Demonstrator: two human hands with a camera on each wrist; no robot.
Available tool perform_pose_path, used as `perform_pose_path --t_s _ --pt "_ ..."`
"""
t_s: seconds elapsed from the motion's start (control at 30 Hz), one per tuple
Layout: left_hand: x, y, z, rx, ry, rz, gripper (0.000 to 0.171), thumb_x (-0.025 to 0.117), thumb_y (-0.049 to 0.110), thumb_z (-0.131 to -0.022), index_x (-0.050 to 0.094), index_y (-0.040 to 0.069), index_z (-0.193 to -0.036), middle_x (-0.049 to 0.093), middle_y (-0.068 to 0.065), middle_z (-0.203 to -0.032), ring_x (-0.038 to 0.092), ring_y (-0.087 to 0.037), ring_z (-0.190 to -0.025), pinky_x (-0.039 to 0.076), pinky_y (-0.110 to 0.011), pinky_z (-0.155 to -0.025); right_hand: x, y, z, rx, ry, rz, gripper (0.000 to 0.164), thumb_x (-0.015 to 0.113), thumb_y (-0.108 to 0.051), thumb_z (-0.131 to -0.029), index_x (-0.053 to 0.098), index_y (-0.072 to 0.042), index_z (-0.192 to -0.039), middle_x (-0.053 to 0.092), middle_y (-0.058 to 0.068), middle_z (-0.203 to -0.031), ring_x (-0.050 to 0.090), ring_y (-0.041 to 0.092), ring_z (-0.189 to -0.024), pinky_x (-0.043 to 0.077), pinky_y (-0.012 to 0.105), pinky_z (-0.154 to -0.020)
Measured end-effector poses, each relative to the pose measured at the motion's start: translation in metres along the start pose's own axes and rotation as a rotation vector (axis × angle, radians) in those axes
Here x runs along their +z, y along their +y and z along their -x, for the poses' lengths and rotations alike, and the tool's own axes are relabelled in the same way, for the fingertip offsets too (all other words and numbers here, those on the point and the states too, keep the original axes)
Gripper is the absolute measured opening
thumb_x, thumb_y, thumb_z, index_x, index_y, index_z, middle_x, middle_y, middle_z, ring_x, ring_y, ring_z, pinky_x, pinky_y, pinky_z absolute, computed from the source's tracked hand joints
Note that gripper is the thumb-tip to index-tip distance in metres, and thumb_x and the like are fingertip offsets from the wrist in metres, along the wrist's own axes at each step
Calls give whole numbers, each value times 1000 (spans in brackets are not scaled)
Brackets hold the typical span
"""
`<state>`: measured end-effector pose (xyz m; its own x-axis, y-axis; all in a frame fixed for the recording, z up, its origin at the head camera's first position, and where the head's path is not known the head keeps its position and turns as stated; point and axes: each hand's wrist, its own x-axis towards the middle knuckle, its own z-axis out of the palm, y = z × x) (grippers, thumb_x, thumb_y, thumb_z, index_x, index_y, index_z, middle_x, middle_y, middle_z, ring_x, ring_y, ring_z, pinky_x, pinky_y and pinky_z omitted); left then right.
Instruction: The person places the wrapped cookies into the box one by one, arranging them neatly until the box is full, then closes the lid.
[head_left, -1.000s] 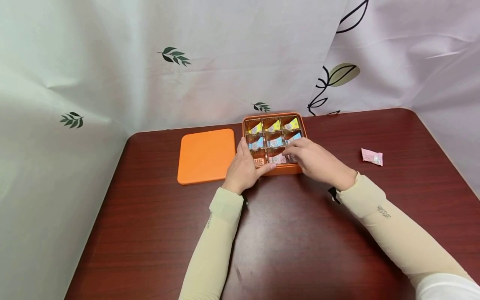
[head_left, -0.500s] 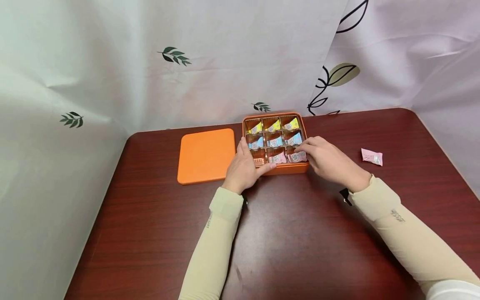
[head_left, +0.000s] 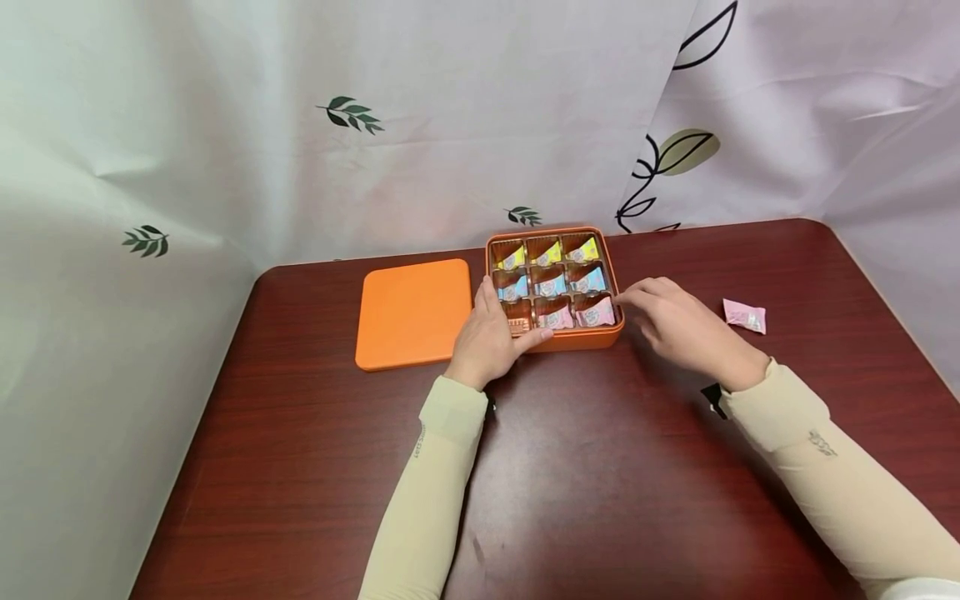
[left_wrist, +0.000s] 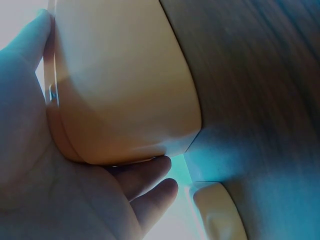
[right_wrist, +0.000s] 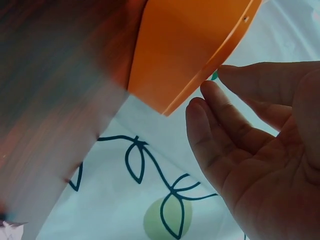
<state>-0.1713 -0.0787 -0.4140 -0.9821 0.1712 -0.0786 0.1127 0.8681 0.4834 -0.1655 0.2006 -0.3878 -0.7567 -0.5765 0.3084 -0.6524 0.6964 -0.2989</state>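
Observation:
An orange square box (head_left: 573,340) stands at the back of the table, its tray split into compartments. Yellow candies (head_left: 547,253) fill the back row and blue candies (head_left: 550,284) the middle one. The front row has pink candies (head_left: 596,313) in its middle and right compartments; its left compartment shows bare. My left hand (head_left: 483,340) rests on the box's front left corner, thumb along the front rim and straight fingers on the side. Just off the right rim, my right hand (head_left: 682,329) holds nothing, its fingers lightly bent. Another wrapped pink candy (head_left: 745,317) lies farther right.
The orange lid (head_left: 412,312) lies flat to the left of the box, beside my left hand. A patterned white curtain (head_left: 450,125) hangs right behind the dark red table (head_left: 585,467) and along its sides.
My right hand has drawn back to the right, out of the front right compartment and past the rim, leaving a pink candy in view there. The left hand keeps its place.

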Motion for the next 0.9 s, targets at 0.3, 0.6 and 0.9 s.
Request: perform_pose_path --t_s 0.3,0.6,0.9 --pt "0 1 1 0 -4 5 125 64 70 -85 -4 -5 -158 8 -25 -165 27 -35 -148 36 -43 -113 -2 10 11 49 -30 31 43 64 15 -79 65 5 -120 64 22 -114 56 43 -111 42 56 -99" --pt "0 1 1 -3 -11 -2 125 63 71 -86 -6 -4 -158 7 -25 -165 24 -34 -149 34 -42 -114 -8 25 27 34 5 46 43 69 15 -76 66 6 -117 64 23 -110 57 44 -106 43 57 -94" --pt "0 0 0 -3 -12 -7 126 63 71 -85 -6 -5 -158 7 -24 -166 25 -34 -149 35 -42 -113 -9 34 40 112 0 77 41 69 12 -77 65 8 -118 63 25 -113 54 47 -110 39 57 -99"
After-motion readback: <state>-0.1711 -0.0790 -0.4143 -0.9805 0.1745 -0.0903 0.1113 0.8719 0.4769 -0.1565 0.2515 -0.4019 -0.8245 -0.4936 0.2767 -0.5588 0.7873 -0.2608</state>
